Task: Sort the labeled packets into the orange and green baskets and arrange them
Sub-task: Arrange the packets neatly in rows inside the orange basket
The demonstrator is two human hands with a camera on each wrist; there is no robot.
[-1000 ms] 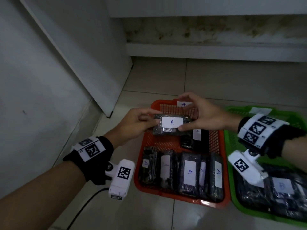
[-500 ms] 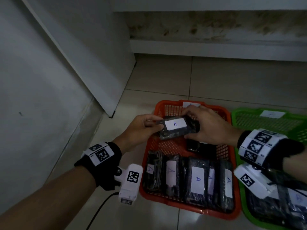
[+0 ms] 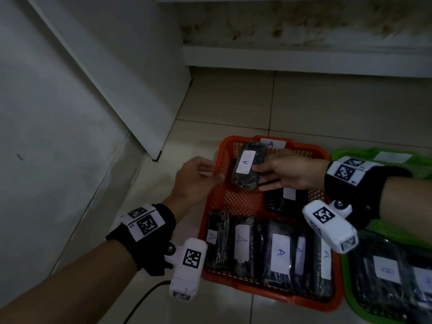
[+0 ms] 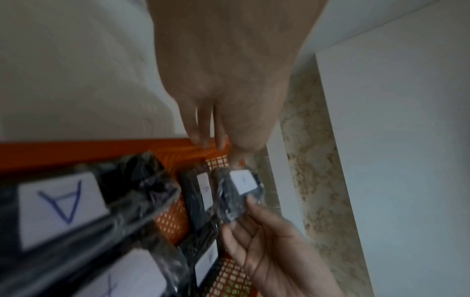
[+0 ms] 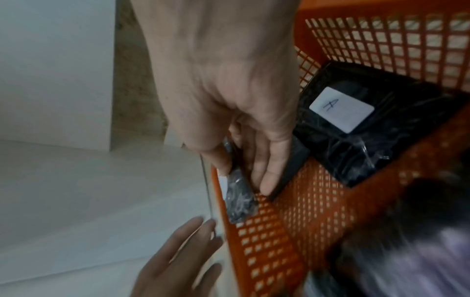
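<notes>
An orange basket (image 3: 236,201) stands on the floor with a green basket (image 3: 346,152) to its right. My right hand (image 3: 268,175) pinches a black packet labelled A (image 3: 247,167) over the orange basket's far left corner. The right wrist view shows the same packet (image 5: 239,199) between thumb and fingers. My left hand (image 3: 202,176) is open, its fingertips (image 4: 203,139) at the basket's left rim, holding nothing. A row of A packets (image 3: 280,256) fills the orange basket's near side. One more A packet (image 3: 287,202) lies under my right hand. B packets (image 3: 385,272) lie in the green basket.
A white panel (image 3: 112,73) leans along the left side. A raised wall ledge (image 3: 304,59) runs across the back. Beige floor tiles (image 3: 327,106) lie beyond the baskets. A black cable (image 3: 145,300) trails under my left wrist.
My left hand has let go of the A packet and drawn back to the basket's rim. My right hand has turned the packet lengthwise and carried it toward the far left corner.
</notes>
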